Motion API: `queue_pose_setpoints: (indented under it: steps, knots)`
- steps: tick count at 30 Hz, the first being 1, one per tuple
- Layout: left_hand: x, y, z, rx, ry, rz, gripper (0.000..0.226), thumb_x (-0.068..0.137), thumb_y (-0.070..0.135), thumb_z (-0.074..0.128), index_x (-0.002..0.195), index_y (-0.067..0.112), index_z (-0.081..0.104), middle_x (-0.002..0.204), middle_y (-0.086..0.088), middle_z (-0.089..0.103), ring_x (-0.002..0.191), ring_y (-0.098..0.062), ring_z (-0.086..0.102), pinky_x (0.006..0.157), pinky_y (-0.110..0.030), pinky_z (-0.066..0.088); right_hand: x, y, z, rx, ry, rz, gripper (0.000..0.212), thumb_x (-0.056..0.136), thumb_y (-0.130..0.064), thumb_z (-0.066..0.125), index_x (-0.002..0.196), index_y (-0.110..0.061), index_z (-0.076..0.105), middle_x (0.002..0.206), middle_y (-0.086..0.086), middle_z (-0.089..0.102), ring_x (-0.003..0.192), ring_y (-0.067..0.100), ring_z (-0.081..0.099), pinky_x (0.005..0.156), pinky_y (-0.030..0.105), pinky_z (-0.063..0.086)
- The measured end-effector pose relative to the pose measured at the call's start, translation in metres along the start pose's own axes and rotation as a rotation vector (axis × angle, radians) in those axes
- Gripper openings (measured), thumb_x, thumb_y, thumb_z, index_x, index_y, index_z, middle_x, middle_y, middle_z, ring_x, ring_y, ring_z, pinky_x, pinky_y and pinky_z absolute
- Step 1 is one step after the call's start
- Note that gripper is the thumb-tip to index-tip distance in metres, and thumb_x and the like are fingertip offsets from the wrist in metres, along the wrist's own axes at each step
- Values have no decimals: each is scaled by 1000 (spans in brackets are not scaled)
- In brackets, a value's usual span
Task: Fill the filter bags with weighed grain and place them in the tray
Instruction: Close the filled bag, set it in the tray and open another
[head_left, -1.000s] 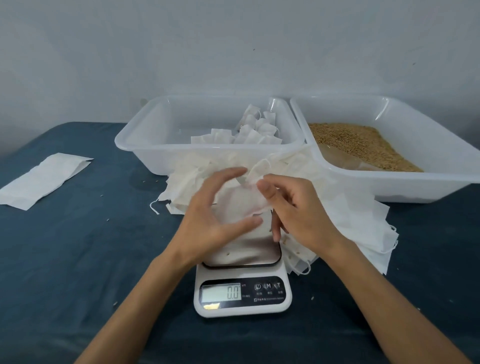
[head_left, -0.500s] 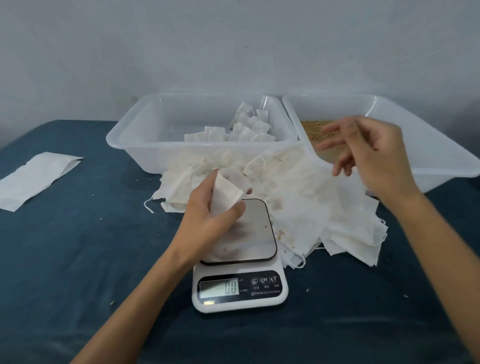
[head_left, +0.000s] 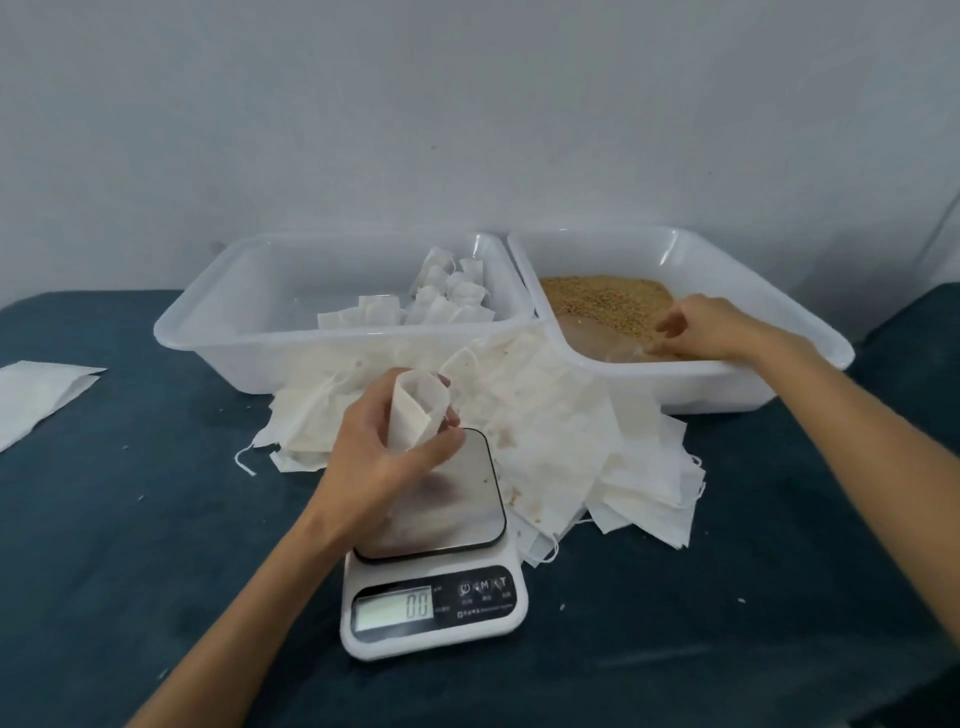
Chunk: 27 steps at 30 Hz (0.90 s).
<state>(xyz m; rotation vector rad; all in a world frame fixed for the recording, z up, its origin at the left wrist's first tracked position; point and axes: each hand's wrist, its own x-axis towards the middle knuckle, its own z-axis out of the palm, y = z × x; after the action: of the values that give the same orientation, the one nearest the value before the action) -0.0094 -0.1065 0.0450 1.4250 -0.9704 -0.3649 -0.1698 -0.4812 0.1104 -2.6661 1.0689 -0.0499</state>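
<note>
Reaching into the grain (head_left: 608, 301) in the bin behind the scale (head_left: 434, 571), the right hand (head_left: 711, 327) is now curling to scoop, no longer helping. The left hand (head_left: 379, 457) is pinching the filter bag (head_left: 415, 410) open above the scale, ready for filling.

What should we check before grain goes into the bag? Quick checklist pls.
1. Bag held: ok, the left hand grips it above the scale.
2. Bag mouth open and facing up: ok.
3. Scale zeroed: ok, the display reads 0.0 and the plate is bare.
4. Right hand at the grain: ok, it is inside the right tray.
5. Grain actually picked up: cannot tell, the fingers are curled but what they hold is hidden.
6. Room in the left tray for a filled bag: ok, filled bags sit only at its right side.
</note>
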Motion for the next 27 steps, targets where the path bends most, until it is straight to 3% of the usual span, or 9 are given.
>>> queue_pose_setpoints:
  steps: [4, 7, 10, 12, 16, 18, 23, 27]
  knots:
    - [5, 9, 9, -26, -115, -11, 38, 82, 30, 83, 116, 24, 65, 96, -3, 73, 93, -19, 70, 82, -32, 59, 7, -5, -5, 31, -139, -26, 35, 85, -48, 77, 106, -21, 78, 111, -4, 73, 103, 17, 66, 98, 40, 52]
    - [9, 15, 12, -60, -91, 19, 29, 83, 26, 81, 108, 17, 68, 96, -4, 72, 95, -22, 69, 82, -28, 57, 9, -3, -1, -46, -200, -47, 21, 88, -38, 77, 104, -24, 77, 110, -7, 72, 105, 15, 65, 100, 41, 52]
    - [8, 16, 11, -64, -69, 26, 24, 82, 27, 81, 102, 17, 71, 97, -4, 73, 97, -25, 70, 87, -32, 56, 11, 7, 0, 25, -73, -25, 22, 86, -38, 79, 100, -22, 75, 103, -7, 71, 97, 14, 66, 86, 34, 54]
    - [6, 16, 8, -70, -63, 14, 25, 80, 33, 80, 99, 20, 73, 99, -4, 73, 99, -27, 70, 91, -38, 56, 14, 17, -4, 41, 47, 11, 30, 87, -34, 79, 107, -14, 69, 104, -1, 69, 90, 17, 64, 75, 29, 49]
    - [6, 18, 5, -88, -68, 22, 23, 83, 26, 82, 103, 20, 72, 100, -3, 73, 102, -20, 70, 92, -32, 56, 18, 32, -8, -127, 212, 87, 32, 86, -25, 80, 110, -11, 63, 109, 9, 66, 96, 26, 59, 83, 39, 49]
    - [6, 19, 5, -104, -76, 27, 26, 85, 20, 80, 109, 19, 70, 94, -4, 72, 96, -20, 70, 88, -26, 56, 17, 33, -6, -164, 211, 94, 30, 82, -19, 83, 103, -16, 62, 109, 10, 66, 96, 27, 59, 84, 42, 51]
    - [6, 19, 4, -95, -68, 31, 17, 83, 16, 80, 95, 13, 68, 94, -4, 69, 95, -29, 67, 86, -30, 55, 18, 20, 4, -131, 169, -42, 29, 79, -14, 85, 84, -23, 58, 103, 5, 68, 94, 25, 60, 81, 40, 50]
    - [4, 19, 4, -92, -66, 19, 19, 83, 17, 81, 95, 14, 67, 92, -4, 70, 92, -27, 67, 85, -32, 55, 20, 12, 6, -70, 128, -111, 20, 84, -19, 82, 85, -21, 62, 102, 5, 68, 95, 23, 60, 80, 37, 46]
